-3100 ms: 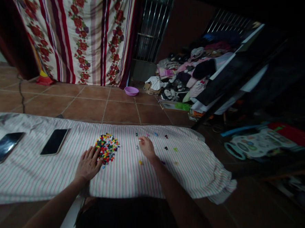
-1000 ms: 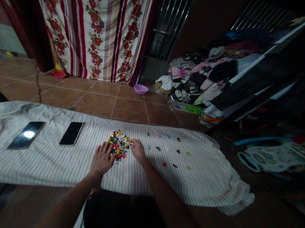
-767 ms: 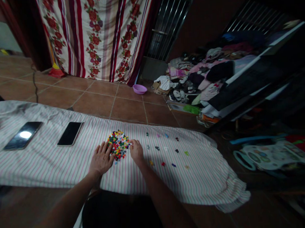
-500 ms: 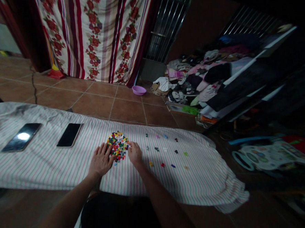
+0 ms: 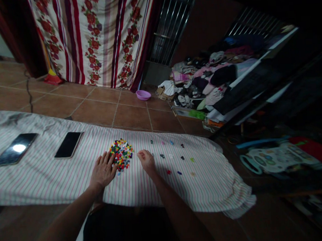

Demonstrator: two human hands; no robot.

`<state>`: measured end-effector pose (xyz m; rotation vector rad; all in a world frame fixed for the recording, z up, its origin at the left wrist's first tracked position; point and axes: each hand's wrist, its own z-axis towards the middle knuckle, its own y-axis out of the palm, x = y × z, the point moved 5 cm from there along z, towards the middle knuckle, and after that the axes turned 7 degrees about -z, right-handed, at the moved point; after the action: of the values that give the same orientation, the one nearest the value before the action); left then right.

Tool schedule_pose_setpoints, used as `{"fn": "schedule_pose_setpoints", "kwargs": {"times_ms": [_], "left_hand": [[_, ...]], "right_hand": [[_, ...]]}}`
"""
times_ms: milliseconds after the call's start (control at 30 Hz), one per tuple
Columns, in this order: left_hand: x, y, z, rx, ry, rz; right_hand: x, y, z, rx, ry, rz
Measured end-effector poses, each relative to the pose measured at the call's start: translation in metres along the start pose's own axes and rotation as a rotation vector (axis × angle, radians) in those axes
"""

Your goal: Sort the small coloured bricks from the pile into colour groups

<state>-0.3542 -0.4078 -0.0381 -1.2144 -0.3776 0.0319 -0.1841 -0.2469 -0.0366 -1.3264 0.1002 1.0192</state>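
A heap of small pieces in many colours [image 5: 122, 155] lies on the striped cloth [image 5: 80, 180]. My left hand [image 5: 102, 170] rests flat at the heap's left edge, fingers spread and touching some pieces. Just right of the heap, my right hand [image 5: 147, 160] hovers with its fingers pinched together; whatever they hold is too small to make out. Farther right, little groups sorted by colour sit apart, among them red pieces [image 5: 168, 172], dark blue pieces [image 5: 179, 172], lime green pieces [image 5: 192, 159] and white pieces [image 5: 171, 156]. My right hand and forearm hide part of this area.
Two phones lie to the left, one dark and shiny [image 5: 15, 149], the other with a pale edge [image 5: 68, 144]. Beyond the cloth, a purple basin [image 5: 143, 95] stands on the tiled floor [image 5: 91, 106]. A pile of clothes [image 5: 202, 81] is at the back right.
My right hand has moved away from the heap to the right, its fingers still pinched. My left hand stays at the heap's edge. The whole view has shifted slightly.
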Motion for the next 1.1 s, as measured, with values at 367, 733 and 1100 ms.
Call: {"fn": "schedule_pose_setpoints", "kwargs": {"times_ms": [367,733,1100], "left_hand": [[-0.001,0.002,-0.001,0.023,0.010,0.011],[-0.002,0.004,0.000,0.020,0.018,0.028],[-0.001,0.002,0.000,0.000,0.012,0.023]], "right_hand": [[0.039,-0.052,-0.001,0.098,0.084,-0.018],[0.102,-0.112,-0.008,0.231,0.257,-0.227],[0.135,-0.126,-0.011,0.185,0.417,-0.423]]}}
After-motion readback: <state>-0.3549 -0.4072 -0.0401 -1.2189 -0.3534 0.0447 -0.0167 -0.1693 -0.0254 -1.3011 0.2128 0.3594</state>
